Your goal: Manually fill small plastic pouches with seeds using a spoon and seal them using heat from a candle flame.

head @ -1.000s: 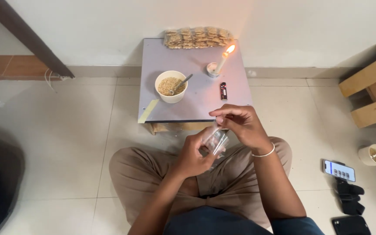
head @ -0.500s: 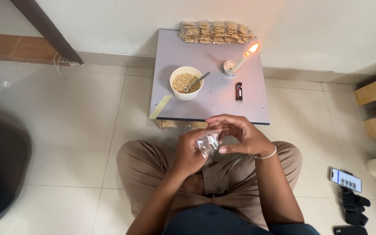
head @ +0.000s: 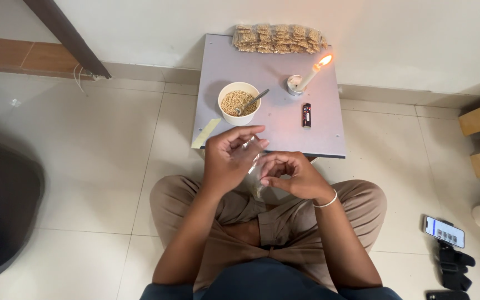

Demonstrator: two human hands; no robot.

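- The left hand [head: 228,158] and the right hand [head: 293,176] meet over the person's lap, at the near edge of a small grey table [head: 276,119].
- Between them is a small clear plastic pouch [head: 253,161], held just above the crossed legs; it is see-through and partly hidden by the fingers, so its contents cannot be told.
- The left hand's thumb and fingers are pinched together on the pouch's upper end, the fingertips [head: 255,130] pointing toward the table.
- The right hand is curled, its fingers bent in on the pouch's right side; whether they pinch it or only touch it cannot be told.
- On the table, just beyond the left hand, stands a white bowl of grains [head: 239,103] with a spoon [head: 253,100] resting in it.
- Farther back, a lit candle [head: 309,75] leans in its holder, with a small lighter [head: 306,115] near it.
- A row of filled packets [head: 278,39] lies along the table's far edge.
- A phone [head: 444,231] lies on the tiled floor, well apart to the right.
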